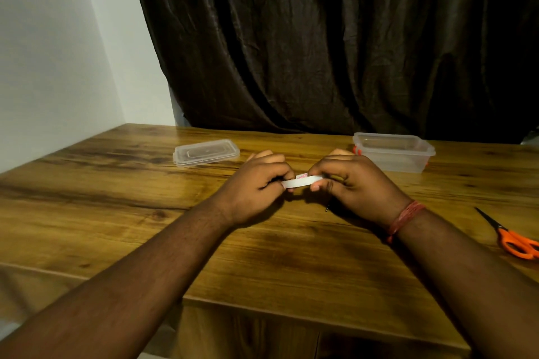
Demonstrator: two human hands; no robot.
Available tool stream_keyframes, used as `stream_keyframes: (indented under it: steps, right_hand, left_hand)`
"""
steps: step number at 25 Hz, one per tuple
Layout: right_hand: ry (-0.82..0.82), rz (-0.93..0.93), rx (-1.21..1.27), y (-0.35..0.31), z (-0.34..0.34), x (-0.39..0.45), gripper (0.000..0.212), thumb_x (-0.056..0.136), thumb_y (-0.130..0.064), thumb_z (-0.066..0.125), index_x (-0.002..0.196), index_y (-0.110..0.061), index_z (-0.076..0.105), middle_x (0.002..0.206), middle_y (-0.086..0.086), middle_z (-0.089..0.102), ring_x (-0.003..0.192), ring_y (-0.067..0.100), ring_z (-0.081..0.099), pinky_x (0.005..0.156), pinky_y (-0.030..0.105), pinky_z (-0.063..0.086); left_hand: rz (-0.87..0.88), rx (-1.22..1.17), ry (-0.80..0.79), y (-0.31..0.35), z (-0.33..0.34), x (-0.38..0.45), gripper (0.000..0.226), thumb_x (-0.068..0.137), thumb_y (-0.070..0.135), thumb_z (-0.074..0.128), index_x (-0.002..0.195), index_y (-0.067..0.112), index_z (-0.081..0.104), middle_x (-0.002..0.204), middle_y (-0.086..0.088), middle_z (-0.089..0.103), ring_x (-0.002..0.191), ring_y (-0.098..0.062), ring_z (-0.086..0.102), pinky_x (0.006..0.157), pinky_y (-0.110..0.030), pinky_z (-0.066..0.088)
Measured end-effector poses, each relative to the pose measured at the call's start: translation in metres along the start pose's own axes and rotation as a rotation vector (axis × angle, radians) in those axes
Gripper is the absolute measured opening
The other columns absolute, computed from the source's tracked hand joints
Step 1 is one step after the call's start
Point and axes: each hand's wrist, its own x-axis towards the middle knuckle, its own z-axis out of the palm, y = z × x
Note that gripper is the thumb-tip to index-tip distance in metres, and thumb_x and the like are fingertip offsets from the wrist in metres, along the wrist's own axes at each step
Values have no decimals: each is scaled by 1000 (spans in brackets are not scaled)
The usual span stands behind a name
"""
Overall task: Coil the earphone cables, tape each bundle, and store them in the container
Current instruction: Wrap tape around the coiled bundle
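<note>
Both hands are curled: a white tape strip (297, 182) is pinched between left hand (256, 183) and right hand (354, 183); container (393, 154) sits at two o'clock.

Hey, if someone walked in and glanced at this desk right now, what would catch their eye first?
First, the two hands at the middle of the wooden table: the left hand and the right hand pinch a white strip of tape stretched between them. Next, the orange-handled scissors at the right edge and the clear plastic container at the back right, its lid lying apart at the back left.
</note>
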Motion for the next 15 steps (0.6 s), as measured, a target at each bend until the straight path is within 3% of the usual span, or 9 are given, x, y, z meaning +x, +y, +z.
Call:
stream_keyframes:
  steps: [3, 7, 15]
  right_hand:
    - [0, 9, 13, -2, 1, 2, 27, 89, -42, 56, 99, -22, 72, 92, -15, 64, 93, 8, 53, 78, 21, 43]
    - [19, 25, 17, 2, -2, 0, 25, 90, -40, 57, 99, -21, 72, 91, -12, 66, 92, 9, 54, 77, 32, 48]
    - [46, 17, 23, 1, -1, -1, 13, 92, -33, 62, 98, -25, 71, 88, -19, 61, 91, 8, 53, 76, 34, 48]
  left_hand:
    - [-3, 29, 22, 2, 0, -1, 26, 94, 40, 41, 86, 25, 61, 84, 13, 50, 88, -11, 44, 74, -29, 32]
    - [9, 40, 2, 6, 2, 4, 17, 91, 38, 40, 84, 31, 54, 84, 12, 49, 89, -11, 44, 77, -30, 32]
    - [8, 26, 1, 5, 3, 6, 21, 85, 26, 43, 81, 22, 63, 81, 11, 51, 87, -13, 45, 78, -37, 36]
